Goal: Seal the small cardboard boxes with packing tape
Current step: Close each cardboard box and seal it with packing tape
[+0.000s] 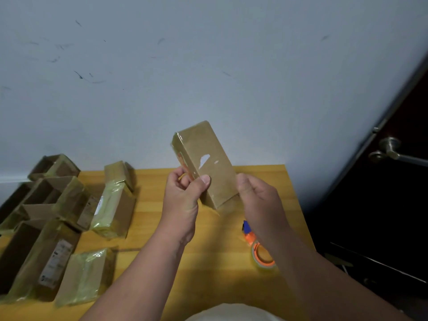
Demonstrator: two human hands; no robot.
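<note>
I hold a small brown cardboard box [205, 158] up above the wooden table [222, 230], tilted, its far end pointing up and left. Clear tape shines along its left side and top end, and a torn white patch marks its front face. My left hand [185, 195] grips the box's lower left edge, thumb pressed on the front face. At the lower right corner my right hand [257, 193] holds the box with curled fingers. An orange tape dispenser [260, 249] with a clear tape roll lies on the table below my right wrist, partly hidden by the arm.
Several cardboard boxes wrapped in yellowish tape [111, 205] crowd the table's left side, some open-ended [51, 193]. A grey wall stands behind the table. A dark door with a metal handle [391, 150] is at the right, past the table's right edge.
</note>
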